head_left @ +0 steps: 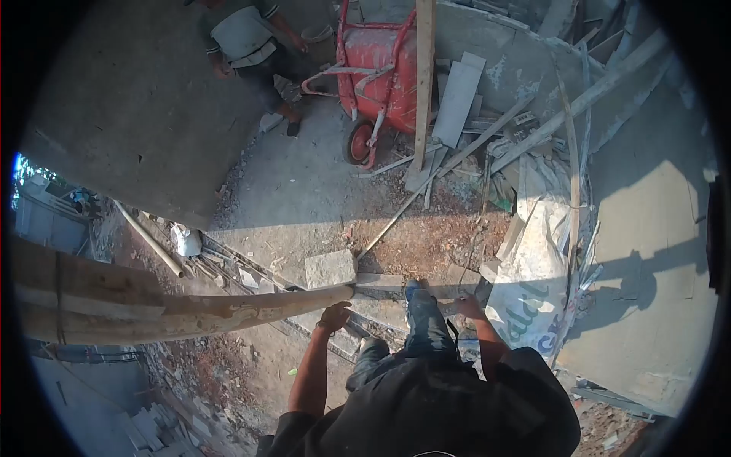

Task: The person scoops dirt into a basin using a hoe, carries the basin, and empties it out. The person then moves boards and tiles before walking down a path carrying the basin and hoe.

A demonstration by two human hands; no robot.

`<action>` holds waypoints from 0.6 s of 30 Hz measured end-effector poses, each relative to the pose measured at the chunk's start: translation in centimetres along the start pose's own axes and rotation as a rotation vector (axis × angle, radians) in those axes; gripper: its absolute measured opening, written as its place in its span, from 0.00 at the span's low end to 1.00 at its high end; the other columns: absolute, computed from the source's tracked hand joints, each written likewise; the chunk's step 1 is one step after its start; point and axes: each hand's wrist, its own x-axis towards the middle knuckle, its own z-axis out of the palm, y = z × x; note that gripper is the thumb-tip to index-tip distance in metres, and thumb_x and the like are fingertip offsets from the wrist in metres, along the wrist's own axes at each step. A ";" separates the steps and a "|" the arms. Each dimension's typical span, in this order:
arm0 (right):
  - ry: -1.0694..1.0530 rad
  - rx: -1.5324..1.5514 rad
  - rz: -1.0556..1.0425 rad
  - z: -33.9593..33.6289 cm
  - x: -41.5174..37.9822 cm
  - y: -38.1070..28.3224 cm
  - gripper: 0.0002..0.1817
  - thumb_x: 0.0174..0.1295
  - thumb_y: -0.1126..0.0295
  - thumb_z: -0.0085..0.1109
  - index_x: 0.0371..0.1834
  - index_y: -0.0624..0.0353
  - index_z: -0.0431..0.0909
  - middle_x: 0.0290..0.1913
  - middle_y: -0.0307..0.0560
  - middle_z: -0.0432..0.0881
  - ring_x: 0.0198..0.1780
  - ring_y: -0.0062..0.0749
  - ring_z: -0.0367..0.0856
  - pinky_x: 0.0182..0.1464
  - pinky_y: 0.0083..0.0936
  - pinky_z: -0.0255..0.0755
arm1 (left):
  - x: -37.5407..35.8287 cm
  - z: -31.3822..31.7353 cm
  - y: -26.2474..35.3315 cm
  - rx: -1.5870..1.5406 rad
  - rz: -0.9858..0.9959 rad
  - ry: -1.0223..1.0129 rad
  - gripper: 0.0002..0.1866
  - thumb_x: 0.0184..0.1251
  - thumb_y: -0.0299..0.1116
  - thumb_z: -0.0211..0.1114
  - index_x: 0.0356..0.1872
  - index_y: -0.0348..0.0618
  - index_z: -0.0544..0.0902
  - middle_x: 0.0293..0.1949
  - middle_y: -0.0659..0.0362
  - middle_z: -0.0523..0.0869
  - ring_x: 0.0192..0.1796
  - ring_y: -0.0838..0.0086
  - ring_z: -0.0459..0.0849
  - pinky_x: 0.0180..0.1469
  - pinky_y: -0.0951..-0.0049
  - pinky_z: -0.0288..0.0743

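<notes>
My left hand (334,317) hangs low beside my leg, fingers loosely curved and apart with nothing seen in them. Just above it is the rounded end of a long pale pole (251,308) that comes in from the left and overlaps the hand's surroundings in this view. On the other side, my right hand (467,307) is closed near my knee; a small greyish edge shows at its fingers, and I cannot tell what it is. Between the hands, my foot rests by a narrow board (379,281), with a rough stone block (330,269) just beyond.
A red wheelbarrow (384,76) stands tipped up ahead, with an upright timber (424,84) before it. Another person (247,46) is at the upper left. Scrap planks (459,99) and a white sack (533,282) lie to the right, beside a grey wall (647,305). Rubble covers the ground.
</notes>
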 end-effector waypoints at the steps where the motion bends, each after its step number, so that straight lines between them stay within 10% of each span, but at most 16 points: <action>1: 0.003 0.199 -0.094 -2.0 2.7 -6.3 0.13 0.55 0.66 0.56 0.39 0.63 0.77 0.30 0.44 0.80 0.34 0.24 0.78 0.33 0.24 0.71 | -0.1 -0.6 -0.2 0.023 -0.071 -0.059 0.13 0.52 0.36 0.56 0.39 0.47 0.79 0.39 0.50 0.81 0.43 0.57 0.79 0.47 0.63 0.71; 4: -0.038 0.209 -0.095 -7.8 7.8 -24.3 0.17 0.58 0.66 0.54 0.48 0.64 0.72 0.38 0.47 0.79 0.36 0.24 0.77 0.38 0.21 0.70 | 0.6 -2.5 -1.4 0.108 -0.164 -0.127 0.12 0.51 0.36 0.56 0.38 0.48 0.80 0.39 0.51 0.81 0.45 0.58 0.79 0.50 0.64 0.71; 8: -0.041 0.233 -0.303 -10.2 14.1 -36.2 0.18 0.57 0.62 0.54 0.48 0.59 0.73 0.41 0.50 0.80 0.43 0.34 0.79 0.43 0.26 0.71 | 3.6 -2.6 -8.0 0.030 -0.192 -0.226 0.17 0.50 0.26 0.57 0.45 0.44 0.78 0.37 0.55 0.83 0.29 0.71 0.84 0.29 0.71 0.78; 12: -0.244 0.194 -0.268 -10.5 20.0 -44.8 0.18 0.57 0.62 0.55 0.47 0.62 0.73 0.41 0.52 0.80 0.44 0.35 0.78 0.46 0.26 0.70 | 9.1 -6.9 -5.3 -0.470 -0.746 -0.210 0.14 0.52 0.29 0.57 0.42 0.49 0.80 0.29 0.55 0.83 0.22 0.73 0.82 0.21 0.72 0.74; 18: -0.266 0.096 -0.388 -9.4 38.2 -54.8 0.22 0.54 0.60 0.57 0.48 0.62 0.73 0.43 0.54 0.79 0.47 0.36 0.78 0.48 0.27 0.70 | 25.1 -10.5 -14.0 -0.157 -0.417 -0.151 0.16 0.48 0.34 0.63 0.41 0.57 0.82 0.36 0.51 0.83 0.44 0.67 0.81 0.49 0.70 0.73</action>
